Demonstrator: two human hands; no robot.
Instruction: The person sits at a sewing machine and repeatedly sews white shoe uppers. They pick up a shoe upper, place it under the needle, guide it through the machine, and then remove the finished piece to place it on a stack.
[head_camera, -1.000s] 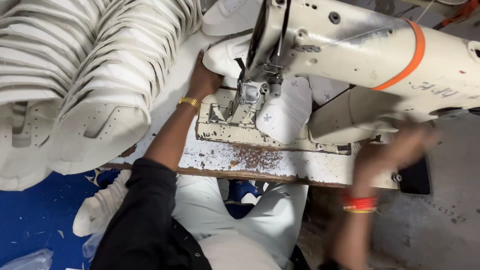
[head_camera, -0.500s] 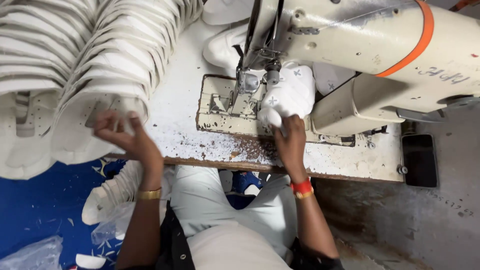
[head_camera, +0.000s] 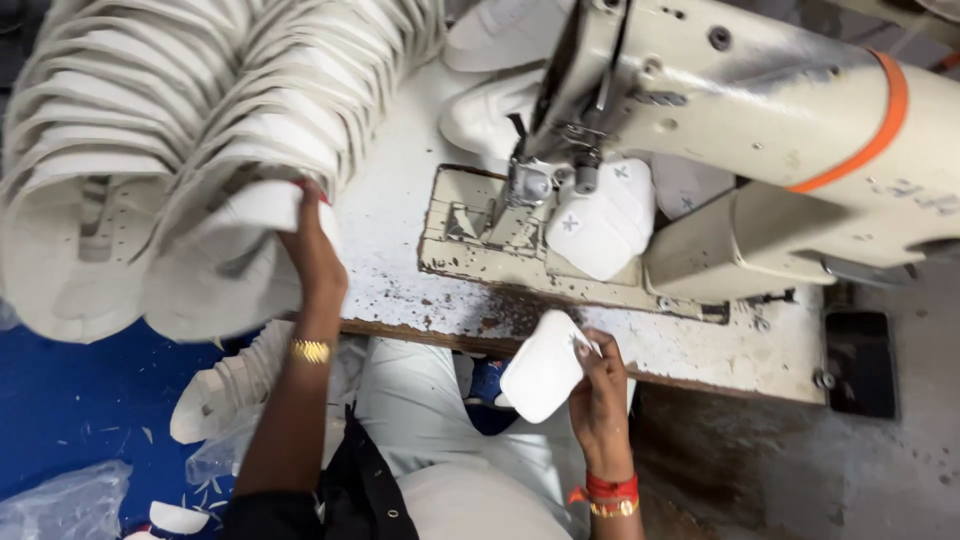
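Blue floor (head_camera: 70, 400) is showing on the left, low down, with bits of white scrap and a clear plastic bag (head_camera: 60, 505) lying on it. Above it, two long rows of white shoe tops (head_camera: 170, 130) are sitting nested one inside the next, like stacked cups, and they are curving up and away from me.

I am reaching my left hand (head_camera: 315, 265) up to the front end of the nearer row. My fingers are closing around the edge of the front shoe top (head_camera: 235, 260), pinching it. A gold bangle (head_camera: 310, 351) is sitting on that wrist.

More white shoe tops are lying on the floor beside my knee (head_camera: 225, 385). My pale trousers (head_camera: 430, 440) are showing in the middle, low down.

A worn white table (head_camera: 400, 290) with chipped paint is sitting in front of me. I am holding my right hand (head_camera: 600, 395) just at its front edge. My fingers are curling shut around a small white padded piece (head_camera: 543, 367), which is tilting up to the left. Red and gold bands (head_camera: 610, 495) are sitting on that wrist.

Further back, a big cream sewing machine (head_camera: 760, 110) with an orange band is standing on the table. Another white padded piece (head_camera: 600, 225) is sitting under its needle.

A dark pedal plate (head_camera: 860, 365) is lying on the grey floor on the right.
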